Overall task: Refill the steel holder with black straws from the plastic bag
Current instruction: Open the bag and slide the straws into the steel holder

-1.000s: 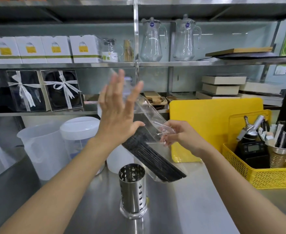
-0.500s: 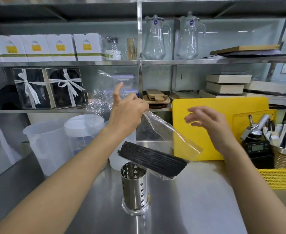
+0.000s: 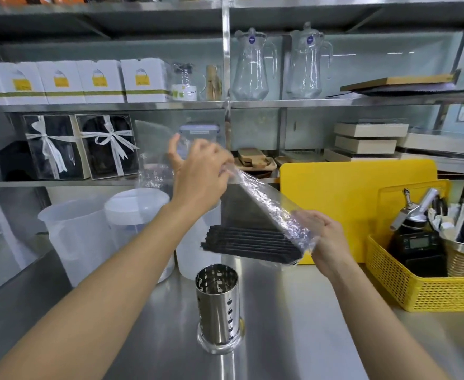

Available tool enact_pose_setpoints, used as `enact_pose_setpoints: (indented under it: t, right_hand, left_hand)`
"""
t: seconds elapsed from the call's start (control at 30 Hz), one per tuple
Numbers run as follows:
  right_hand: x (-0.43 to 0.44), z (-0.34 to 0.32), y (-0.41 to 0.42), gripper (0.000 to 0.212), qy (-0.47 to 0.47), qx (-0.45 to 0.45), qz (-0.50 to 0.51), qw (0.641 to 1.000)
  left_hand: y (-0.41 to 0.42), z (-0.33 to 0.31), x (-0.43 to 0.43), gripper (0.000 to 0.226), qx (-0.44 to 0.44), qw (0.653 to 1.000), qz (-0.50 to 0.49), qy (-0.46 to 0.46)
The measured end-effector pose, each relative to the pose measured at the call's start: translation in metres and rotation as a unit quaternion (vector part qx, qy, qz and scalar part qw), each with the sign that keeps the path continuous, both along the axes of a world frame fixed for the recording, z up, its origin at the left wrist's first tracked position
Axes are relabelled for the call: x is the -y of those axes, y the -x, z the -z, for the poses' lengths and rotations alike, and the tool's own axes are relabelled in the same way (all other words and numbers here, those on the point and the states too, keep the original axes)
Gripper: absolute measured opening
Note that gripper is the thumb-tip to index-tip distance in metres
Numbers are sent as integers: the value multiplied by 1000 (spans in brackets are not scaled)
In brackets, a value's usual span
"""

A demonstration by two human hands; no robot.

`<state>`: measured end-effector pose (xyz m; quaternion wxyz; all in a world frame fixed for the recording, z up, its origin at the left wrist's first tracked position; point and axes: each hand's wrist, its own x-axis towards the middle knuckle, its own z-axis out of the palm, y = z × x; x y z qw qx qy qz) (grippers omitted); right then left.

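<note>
A perforated steel holder (image 3: 217,304) stands upright and looks empty on the steel counter (image 3: 294,325), in front of me. Above it hangs a clear plastic bag (image 3: 266,200) with a bundle of black straws (image 3: 250,241) lying almost level in its lower end. My left hand (image 3: 200,174) pinches the bag's upper end, held high. My right hand (image 3: 327,242) grips the bag's lower right end, next to the straw tips.
A yellow basket (image 3: 428,292) with a scale and tools sits at the right. A yellow cutting board (image 3: 357,193) leans behind the bag. White plastic jugs (image 3: 80,237) stand at the left. Shelves with boxes and glass pitchers (image 3: 252,64) rise behind.
My right hand has come down from the air and taken hold of the bag's lower end. My left hand kept its pinch on the top, and the straws have levelled out.
</note>
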<state>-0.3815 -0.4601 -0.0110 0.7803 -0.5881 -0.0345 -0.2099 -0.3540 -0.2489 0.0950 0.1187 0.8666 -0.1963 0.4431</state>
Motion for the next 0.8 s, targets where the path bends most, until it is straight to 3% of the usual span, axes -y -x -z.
enact_pose_setpoints:
  t: [0.07, 0.13, 0.2, 0.27, 0.3, 0.33, 0.4, 0.43, 0.5, 0.63, 0.8]
  right_hand:
    - [-1, -1, -1, 7, -17, 9, -9, 1000]
    - [2, -2, -2, 21, -42, 13, -34, 998]
    - [6, -2, -2, 32, -61, 11, -55, 997]
    - [10, -2, -3, 35, -71, 10, -65, 995]
    - [12, -2, -3, 33, -75, 8, -67, 995]
    - [14, -3, -3, 28, -71, 3, -67, 995]
    - [17, -3, -4, 16, -22, -14, -45, 999]
    - [19, -3, -4, 11, 21, -21, -19, 999]
    - [24, -6, -5, 7, 90, -11, 40, 995]
    - [26, -11, -5, 9, 185, -25, 51, 981]
    - [32, -5, -5, 11, 123, -8, 109, 986]
  left_hand:
    - [-4, 0, -11, 62, 51, 997, -16, 59]
    - [-6, -3, -26, 98, 64, 981, -32, 182]
    - [-15, -4, -46, 119, -26, 953, -18, 302]
    - [-26, -2, -66, 129, -174, 890, 84, 413]
    - [-28, 0, -74, 122, -253, 849, 140, 441]
    - [-28, 2, -79, 102, -313, 826, 171, 436]
    - [-29, 11, -84, 35, -309, 845, 157, 407]
    - [-29, 13, -85, 19, -267, 855, 143, 421]
    - [-29, 13, -84, 19, -192, 848, 143, 473]
    - [-30, 7, -78, 18, -197, 854, 166, 452]
    - [-34, 10, -78, 13, -228, 836, 190, 462]
